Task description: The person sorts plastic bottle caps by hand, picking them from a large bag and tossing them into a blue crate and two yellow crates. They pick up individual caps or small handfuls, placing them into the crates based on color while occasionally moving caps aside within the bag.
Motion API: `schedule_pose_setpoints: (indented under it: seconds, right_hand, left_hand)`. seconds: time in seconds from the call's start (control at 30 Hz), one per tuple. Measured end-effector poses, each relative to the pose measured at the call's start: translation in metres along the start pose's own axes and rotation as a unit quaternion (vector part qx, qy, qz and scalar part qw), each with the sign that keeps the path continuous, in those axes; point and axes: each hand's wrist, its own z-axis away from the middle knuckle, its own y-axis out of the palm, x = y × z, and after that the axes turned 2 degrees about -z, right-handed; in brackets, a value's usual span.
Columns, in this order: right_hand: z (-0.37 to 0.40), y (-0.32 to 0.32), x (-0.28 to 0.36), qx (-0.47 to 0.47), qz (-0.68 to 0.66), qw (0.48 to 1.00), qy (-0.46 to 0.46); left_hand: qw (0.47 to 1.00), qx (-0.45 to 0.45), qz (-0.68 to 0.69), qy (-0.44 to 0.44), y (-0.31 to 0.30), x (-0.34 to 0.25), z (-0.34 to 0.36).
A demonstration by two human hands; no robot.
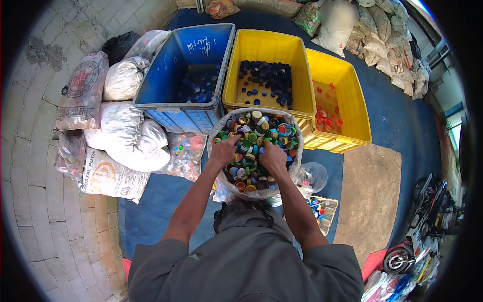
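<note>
A round container [299, 151] with a pale, cloth-like rim stands right in front of me, heaped with bottle caps [250, 166] in many colours. Over the left part of the heap, my left hand [225, 152] points its index finger onto the caps; its other fingers look curled, and what they hold is hidden. My right hand [273, 158] reaches down at the right part, fingers bent together among the caps. Its fingertips are partly covered, so I cannot make out what is in them.
Beyond stand a blue bin [151, 95] with dark caps, a yellow bin [309, 95] with dark blue caps and another yellow bin [352, 90] with red-orange caps. Stuffed sacks [123, 126] line the left wall. A small crate [329, 216] sits right; a motorcycle [415, 246] stands beyond.
</note>
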Motion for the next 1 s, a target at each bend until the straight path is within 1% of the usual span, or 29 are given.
schedule_pose_setpoints:
  seconds: [0.03,0.13,0.17,0.2,0.27,0.3,0.4,0.5,0.6,0.73,0.8,0.9,0.93,1.0]
  right_hand:
    - [0.005,-0.007,-0.004,-0.009,-0.023,1.000,0.002]
    - [0.012,-0.007,-0.031,-0.067,-0.179,0.982,-0.016]
    - [0.014,-0.005,-0.040,-0.024,-0.297,0.955,0.001]
    - [0.018,-0.008,-0.044,0.018,-0.386,0.922,0.028]
    - [0.026,-0.015,-0.049,0.100,-0.552,0.824,0.077]
    - [0.028,-0.013,-0.053,0.131,-0.612,0.777,0.065]
    - [0.036,-0.009,-0.063,0.208,-0.759,0.614,0.062]
    - [0.037,0.004,-0.065,0.194,-0.810,0.550,0.065]
    - [0.041,0.004,-0.067,0.198,-0.817,0.540,0.045]
    - [0.046,0.002,-0.062,0.178,-0.811,0.554,0.060]
    - [0.046,0.004,-0.062,0.165,-0.806,0.563,0.080]
    - [0.048,0.009,-0.058,0.122,-0.788,0.595,0.099]
    - [0.046,0.014,-0.062,0.130,-0.768,0.619,0.098]
    - [0.040,0.022,-0.068,0.147,-0.728,0.663,0.095]
  left_hand:
    - [0.999,0.019,-0.028,-0.008,-0.001,0.001,-0.004]
    - [0.993,0.077,-0.080,-0.024,-0.011,-0.004,-0.009]
    - [0.991,0.097,-0.094,-0.026,-0.014,-0.005,-0.011]
    - [0.990,0.108,-0.092,-0.024,-0.012,-0.003,-0.014]
    - [0.987,0.129,-0.091,-0.019,-0.008,0.003,-0.021]
    - [0.980,0.173,-0.094,-0.034,-0.015,-0.004,-0.025]
    - [0.973,0.225,0.029,-0.042,-0.004,0.007,-0.032]
    - [0.967,0.220,0.124,-0.023,0.009,0.018,-0.034]
    - [0.951,0.225,0.209,-0.047,0.012,0.022,-0.036]
    - [0.948,0.164,0.266,-0.055,0.008,0.014,-0.031]
    - [0.958,0.136,0.245,-0.056,0.000,0.005,-0.031]
    - [0.963,0.107,0.234,-0.078,-0.011,-0.006,-0.029]
    - [0.963,0.099,0.234,-0.089,-0.012,-0.007,-0.027]
    - [0.969,0.039,0.238,-0.058,-0.010,-0.003,-0.025]
